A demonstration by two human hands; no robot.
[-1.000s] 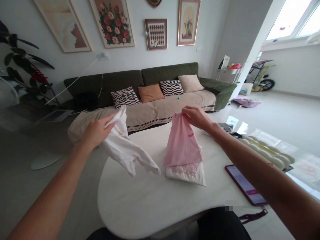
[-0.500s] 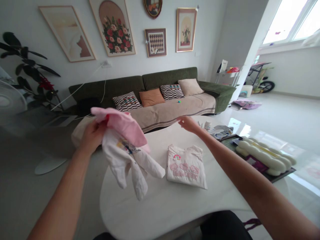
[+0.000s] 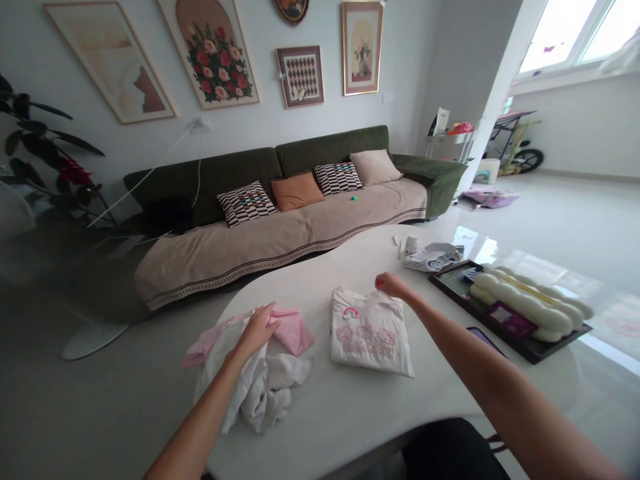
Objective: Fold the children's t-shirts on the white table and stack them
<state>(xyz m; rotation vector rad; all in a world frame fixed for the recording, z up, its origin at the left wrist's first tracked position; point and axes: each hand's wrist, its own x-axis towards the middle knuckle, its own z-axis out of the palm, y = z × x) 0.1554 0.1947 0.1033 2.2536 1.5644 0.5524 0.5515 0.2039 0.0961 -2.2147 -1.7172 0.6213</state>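
Observation:
My left hand [image 3: 259,327] rests on a loose heap at the left of the white table [image 3: 350,407]: a pink garment [image 3: 293,330] lying over a crumpled white garment [image 3: 255,387]. Its fingers curl onto the pink cloth. My right hand [image 3: 389,284] is at the far top corner of a folded white shirt [image 3: 370,331] with a rainbow and pink print, which lies flat in the table's middle. The fingers are bent together at that corner; whether they pinch the cloth is hard to see.
A dark tray [image 3: 530,347] with a white wavy object [image 3: 525,301] sits at the right, a phone [image 3: 483,335] beside it. Crumpled paper [image 3: 433,255] lies at the far table edge. A green sofa [image 3: 300,187] with cushions stands beyond, a plant [image 3: 45,153] at the left.
My left hand has lowered the pink and white garments from the air onto the table's left side. My right hand came down to the folded shirt's far corner.

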